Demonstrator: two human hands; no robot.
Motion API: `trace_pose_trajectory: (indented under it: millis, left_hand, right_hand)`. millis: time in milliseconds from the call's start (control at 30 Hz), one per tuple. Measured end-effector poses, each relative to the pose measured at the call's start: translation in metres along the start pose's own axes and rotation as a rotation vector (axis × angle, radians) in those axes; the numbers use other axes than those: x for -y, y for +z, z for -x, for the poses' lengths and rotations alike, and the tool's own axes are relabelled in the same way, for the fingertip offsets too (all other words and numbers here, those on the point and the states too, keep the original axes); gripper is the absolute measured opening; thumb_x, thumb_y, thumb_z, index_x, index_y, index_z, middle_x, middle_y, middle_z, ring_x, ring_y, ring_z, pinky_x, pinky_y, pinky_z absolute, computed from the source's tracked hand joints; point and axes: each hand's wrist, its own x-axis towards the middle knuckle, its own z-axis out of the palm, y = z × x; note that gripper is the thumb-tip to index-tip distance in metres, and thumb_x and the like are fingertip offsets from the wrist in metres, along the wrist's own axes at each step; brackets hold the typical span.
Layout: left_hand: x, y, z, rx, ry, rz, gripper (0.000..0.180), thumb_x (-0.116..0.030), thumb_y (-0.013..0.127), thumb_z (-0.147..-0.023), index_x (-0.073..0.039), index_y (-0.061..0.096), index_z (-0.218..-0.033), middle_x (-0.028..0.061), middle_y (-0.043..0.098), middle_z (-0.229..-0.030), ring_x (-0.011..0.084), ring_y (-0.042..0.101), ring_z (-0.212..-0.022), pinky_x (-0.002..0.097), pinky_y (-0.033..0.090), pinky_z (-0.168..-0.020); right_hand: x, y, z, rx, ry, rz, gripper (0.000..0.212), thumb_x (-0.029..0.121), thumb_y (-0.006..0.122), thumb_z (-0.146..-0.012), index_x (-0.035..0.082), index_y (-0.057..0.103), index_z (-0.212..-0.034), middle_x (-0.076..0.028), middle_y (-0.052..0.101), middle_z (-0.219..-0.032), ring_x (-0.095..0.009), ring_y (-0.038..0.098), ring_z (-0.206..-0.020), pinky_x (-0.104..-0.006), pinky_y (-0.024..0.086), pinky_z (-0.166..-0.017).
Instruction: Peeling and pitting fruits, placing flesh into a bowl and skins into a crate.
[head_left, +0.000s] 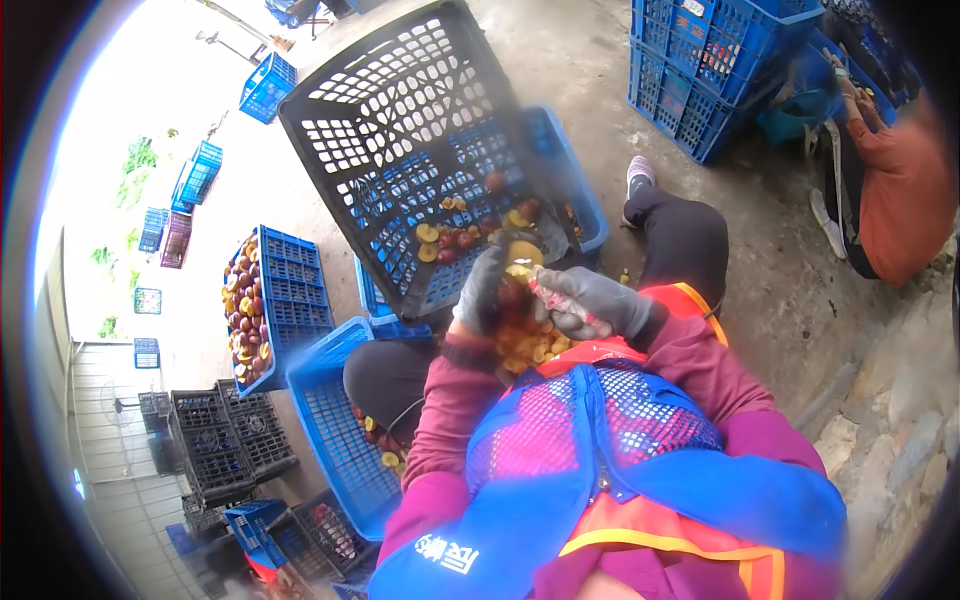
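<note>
While looking down at dial centre, note left hand point(481, 290) closed round a red fruit point(512, 292), right hand point(605, 302) clenched on a pink-and-white wrapped handle point(562, 300). Wrapping probably for grip; far end hidden, can't tell if bladed. Pale yellow piece point(523, 256) just above the fruit; touching or not, can't tell. Both hands near each other, probably for control, right above a heap of yellow pieces point(528, 346), so likely a short drop. Can't make out the container under that heap.

Between 11 and 12 o'clock: black crate point(345, 195), tilted, open side toward the hands. Apparently propped on a blue crate point(592, 208), likely to let contents roll into reach. Inside, at the low end: a few whole red fruits point(466, 241) plus yellow halves point(428, 242). Mostly bare mesh above, so judged well down.

Between 7 and 8: blue basket point(335, 440) just beside the left knee point(380, 385), probably parked there for easy reach. Cut fruit point(388, 458) visible at its near side, rest masked by the leg.

At 9: blue bin point(295, 300), loaded with red and yellow fruit point(245, 310). At 8, farther out: black crates point(225, 435), contents unclear. Between 1 and 2: blue stack point(690, 90), something reddish through the slots. Between 2 and 3: co-worker in orange point(908, 195), well apart.
</note>
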Motion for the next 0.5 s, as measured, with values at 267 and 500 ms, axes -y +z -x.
trace_pose_trajectory:
  millis: [267,500]
  left_hand:
    - [0.004,-0.1,0.027,-0.332,-0.297,0.44,0.04,-0.034,0.055,-0.103,-0.003,0.067,-0.125,0.011,0.07,-0.109,0.0233,0.069,-0.096,0.0333,0.055,-0.087]
    - [-0.03,-0.225,0.059,-0.228,-0.414,-1.4,0.054,-0.046,0.07,-0.094,-0.003,0.07,-0.126,0.0187,0.075,-0.107,0.036,0.072,-0.1,0.0447,0.055,-0.092]
  right_hand:
    - [-0.057,-0.028,-0.023,-0.183,-0.133,1.2,0.054,0.057,0.046,-0.106,0.01,0.071,-0.113,-0.011,0.071,-0.085,-0.022,0.07,-0.069,-0.0381,0.052,-0.054]
    - [-0.028,-0.012,-0.024,-0.122,-0.234,1.539,0.041,0.045,0.051,-0.099,0.012,0.073,-0.111,-0.02,0.072,-0.117,-0.036,0.073,-0.096,-0.0507,0.056,-0.076]
